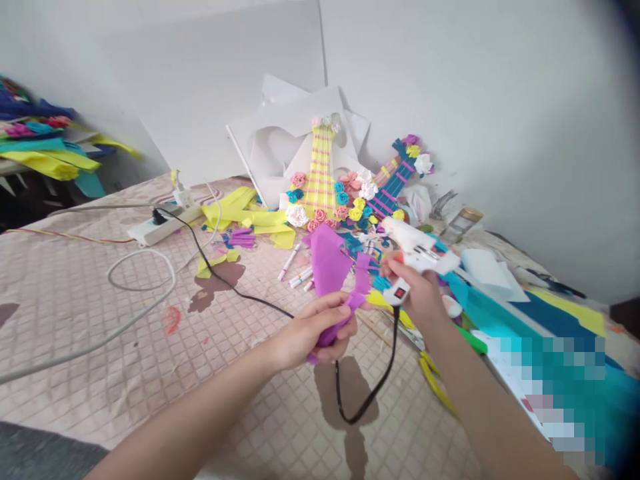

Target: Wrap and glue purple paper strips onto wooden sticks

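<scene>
Purple crepe paper is pinched in my left hand, its broad part rising above the fingers and a narrower strip reaching to the right. My right hand is wrapped round the handle of a white glue gun, whose nozzle points up and to the left. A black cord hangs in a loop from the red switch at the gun's lower end. The right fingertips are close to the end of the purple strip; whether they touch it is unclear.
Behind stand a yellow flower-trimmed guitar shape and a blue one. Yellow paper, markers and a power strip lie on the patterned cloth. Yellow scissors, teal paper and a jar are at the right.
</scene>
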Demonstrator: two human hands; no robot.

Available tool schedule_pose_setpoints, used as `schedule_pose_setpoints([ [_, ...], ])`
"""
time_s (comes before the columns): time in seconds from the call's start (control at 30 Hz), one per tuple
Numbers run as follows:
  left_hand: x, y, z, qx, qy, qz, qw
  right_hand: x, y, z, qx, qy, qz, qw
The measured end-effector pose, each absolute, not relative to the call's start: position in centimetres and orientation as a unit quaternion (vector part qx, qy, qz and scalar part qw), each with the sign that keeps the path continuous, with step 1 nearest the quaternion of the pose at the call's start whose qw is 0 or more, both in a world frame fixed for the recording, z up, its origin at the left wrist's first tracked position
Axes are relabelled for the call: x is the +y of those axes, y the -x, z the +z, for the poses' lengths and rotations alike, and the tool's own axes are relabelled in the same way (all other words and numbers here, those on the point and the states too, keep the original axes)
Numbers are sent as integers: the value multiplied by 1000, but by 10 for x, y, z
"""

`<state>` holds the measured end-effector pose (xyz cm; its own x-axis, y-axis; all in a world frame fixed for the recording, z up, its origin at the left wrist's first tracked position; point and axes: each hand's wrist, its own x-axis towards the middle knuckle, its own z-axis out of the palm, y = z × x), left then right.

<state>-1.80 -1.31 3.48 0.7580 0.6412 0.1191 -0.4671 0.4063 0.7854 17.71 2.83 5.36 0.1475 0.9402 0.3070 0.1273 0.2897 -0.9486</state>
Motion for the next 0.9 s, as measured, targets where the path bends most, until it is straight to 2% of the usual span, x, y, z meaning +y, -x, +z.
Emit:
schedule_pose_setpoints([
  [0.23, -6, 13, 30, 254, -473, 419, 732, -14, -207, 15, -588, 478, 381, 529],
  [0.33, -4, 11, 29, 300, -482, 424, 706, -26, -210, 1, -628, 483, 365, 489],
  [0.53, -1, 9, 28, 347, -490, 417, 682, -39, -217, -2, -646, 489, 359, 463],
  [0.73, -9, 13, 29, 300, -478, 534, 630, -40, -205, 1, -602, 606, 336, 398],
  [0.8, -17, 12, 29, 263, -521, 515, 628, -34, -195, 1, -593, 618, 351, 378],
  [0.9, -32, 8, 27, 171, -655, 413, 610, -15, -173, 5, -623, 602, 343, 364],
])
